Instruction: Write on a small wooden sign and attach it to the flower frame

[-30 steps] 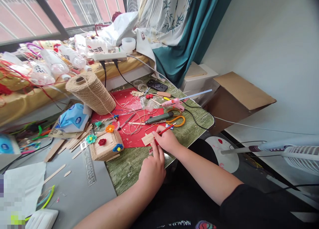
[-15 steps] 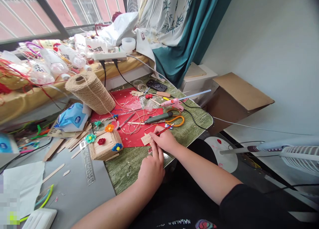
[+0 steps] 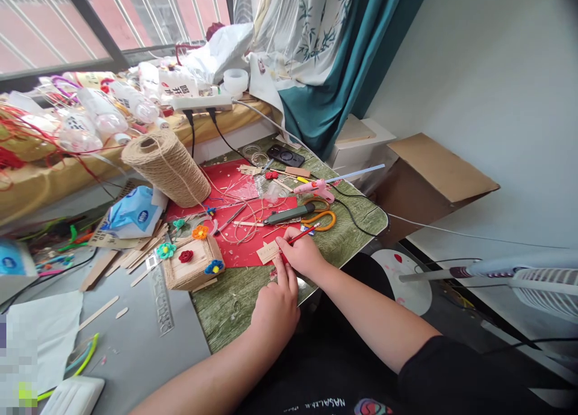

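Tag [image 3: 267, 252]: small, tan and flat, on the near edge of the red mat [image 3: 246, 257], at the front of the green table [image 3: 235, 303].

Pencil [image 3: 301, 237]: red, tip at the right end of the tag, shaft slanting up and to the right.

Right hand [image 3: 303, 255]: fingers closed round the pencil in a writing grip, heel near the table edge.

Left hand [image 3: 275, 306]: grips nothing. The index finger [image 3: 282, 273] is stretched out with its tip at the near right corner of the tag, and the other fingers are loosely curled. Contact with the tag cannot be confirmed.

Nearby items:
- Scissors [image 3: 323, 220], orange handles, just behind the right hand
- Cutter [image 3: 289, 213], dark, left of the scissors
- Glue gun [image 3: 316, 189], pink, farther back
- Box [image 3: 192, 264], twine-wrapped, carrying small flowers, left of the tag
- Twine spool [image 3: 165, 168], behind the box, at the rear left of the mat
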`<state>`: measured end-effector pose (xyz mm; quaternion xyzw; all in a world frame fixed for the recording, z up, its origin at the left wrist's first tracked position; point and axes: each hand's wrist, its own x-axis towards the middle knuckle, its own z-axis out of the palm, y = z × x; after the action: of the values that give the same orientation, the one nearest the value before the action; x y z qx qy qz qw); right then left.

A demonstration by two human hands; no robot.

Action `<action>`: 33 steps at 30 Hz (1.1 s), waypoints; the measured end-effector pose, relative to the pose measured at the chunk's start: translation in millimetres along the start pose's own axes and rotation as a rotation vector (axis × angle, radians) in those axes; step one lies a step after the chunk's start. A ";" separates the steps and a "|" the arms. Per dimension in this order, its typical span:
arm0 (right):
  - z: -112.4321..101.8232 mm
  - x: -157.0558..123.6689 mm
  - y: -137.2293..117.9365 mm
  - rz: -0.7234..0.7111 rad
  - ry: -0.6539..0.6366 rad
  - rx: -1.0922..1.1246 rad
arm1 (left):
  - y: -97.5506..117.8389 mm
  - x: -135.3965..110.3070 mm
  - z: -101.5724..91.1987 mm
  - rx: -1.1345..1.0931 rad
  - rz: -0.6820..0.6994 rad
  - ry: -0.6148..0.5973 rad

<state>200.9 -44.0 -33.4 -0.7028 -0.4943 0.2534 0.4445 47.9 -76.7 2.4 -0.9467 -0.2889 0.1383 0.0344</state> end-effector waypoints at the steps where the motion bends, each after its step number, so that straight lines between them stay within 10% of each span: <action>1: 0.3 0.1 -0.1 0.003 -0.002 -0.008 | 0.0 0.0 -0.1 -0.002 0.004 -0.002; 33: 2.6 1.8 -0.7 0.031 0.000 0.058 | 0.2 -1.2 -0.5 0.019 0.000 0.010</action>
<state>199.2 -41.3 -33.8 -0.6973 -0.4757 0.2746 0.4606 47.3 -77.5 3.1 -0.9469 -0.2876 0.1366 0.0450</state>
